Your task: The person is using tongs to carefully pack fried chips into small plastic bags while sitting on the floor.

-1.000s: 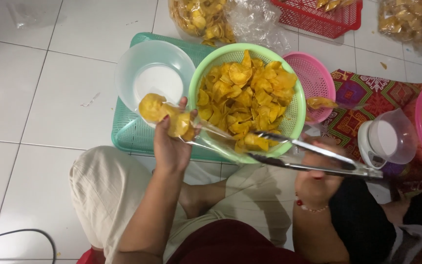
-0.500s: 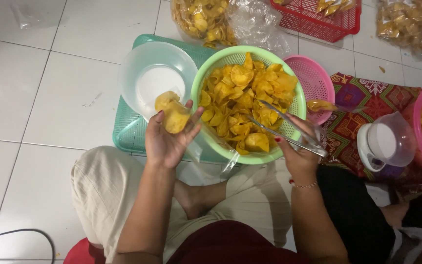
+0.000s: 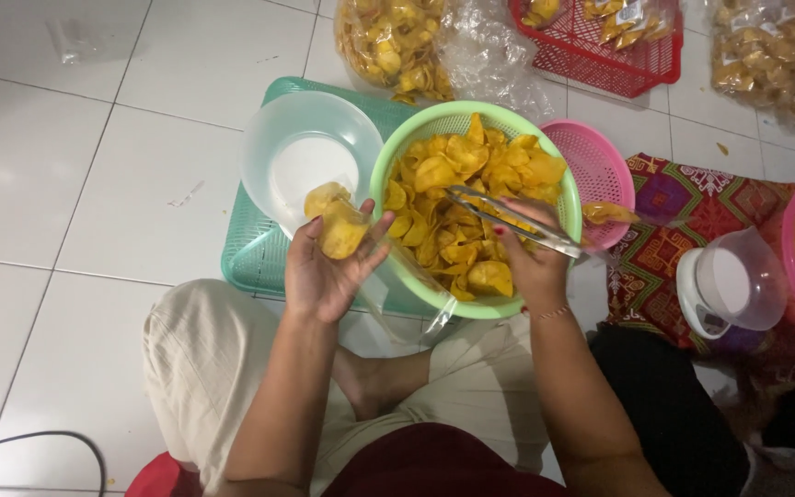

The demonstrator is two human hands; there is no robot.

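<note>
Over the seated person's lap, at the centre of the head view, sits a round light-green plastic colander [image 3: 388, 175] heaped with yellow fried chips [image 3: 471, 198]. At 9 o'clock of the colander the left hand [image 3: 324, 267] is turned palm up, fingers half curled, cradling a small stack of yellow chips [image 3: 338, 221]; a thin clear plastic bag [image 3: 407, 299] appears to hang from this hand toward the lap (its mouth is hard to make out). At 5 o'clock of the heap the right hand [image 3: 531, 262] is closed round a pair of long metal tongs [image 3: 508, 221], whose tips lie among the chips near the middle of the colander; whether they pinch a chip I cannot tell.

Step in hand, by my reading: gathering chips from the colander into a portion held in the left palm, tongs doing the picking. The next pick would call for a light pinch, as such chips look brittle, and a short carry toward 9 o'clock without tipping the stack.

Around: a clear round plastic bowl [image 3: 310, 156] at 10 o'clock, resting on a teal mesh plastic tray [image 3: 250, 253]; a pink plastic colander [image 3: 604, 170] touching the green one at 3 o'clock; a white scale under a clear cup [image 3: 733, 285] well apart at 4 o'clock; bagged chips [image 3: 393, 41] at 12 o'clock.
</note>
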